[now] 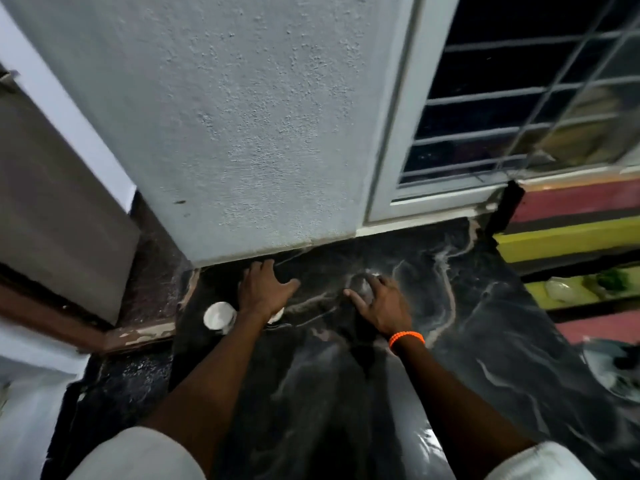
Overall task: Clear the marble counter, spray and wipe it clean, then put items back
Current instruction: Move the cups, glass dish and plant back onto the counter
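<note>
The black marble counter [467, 323] with pale veins fills the lower middle of the view. My left hand [265, 292] lies palm down with its fingers spread, close to the foot of the wall. A small white round cup [218, 315] stands just left of that wrist, and a second white piece [277, 315] peeks out from under the wrist. My right hand [381, 304], with an orange bracelet on the wrist, curls its thumb and fingers round a small greyish rounded object [362, 284] on the marble. Blur hides what that object is.
A rough white wall [259, 133] rises straight behind the counter. A barred window [502, 116] is at the right. Red and yellow striped shelves [571, 237] border the right side, with a pale dish [606, 372] at the right edge. A brown ledge [145, 330] lies to the left.
</note>
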